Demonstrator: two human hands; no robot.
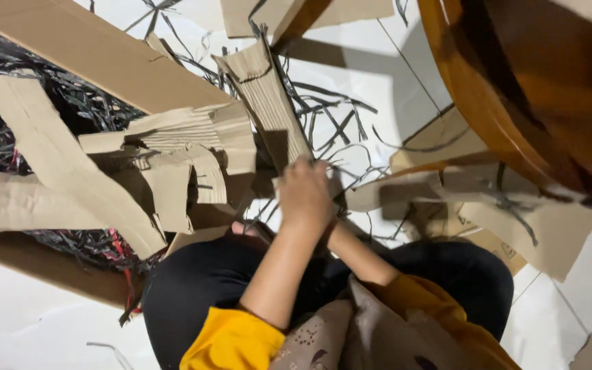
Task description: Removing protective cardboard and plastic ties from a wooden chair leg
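Cardboard strip (268, 103) rising just beyond left hand (304, 195), left hand's grip unclear, right hand hidden beneath it, black shreds (337, 120) scattered past them on floor (392, 75).

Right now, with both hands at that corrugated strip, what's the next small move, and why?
Probably ease the corrugated cardboard strip toward the lap, clear of the pile. The left hand covers its lower end; the right hand is mostly hidden behind it, so its grip cannot be told. The strip leans upright among loose black strips and overlapping cardboard pieces, which could snag it.
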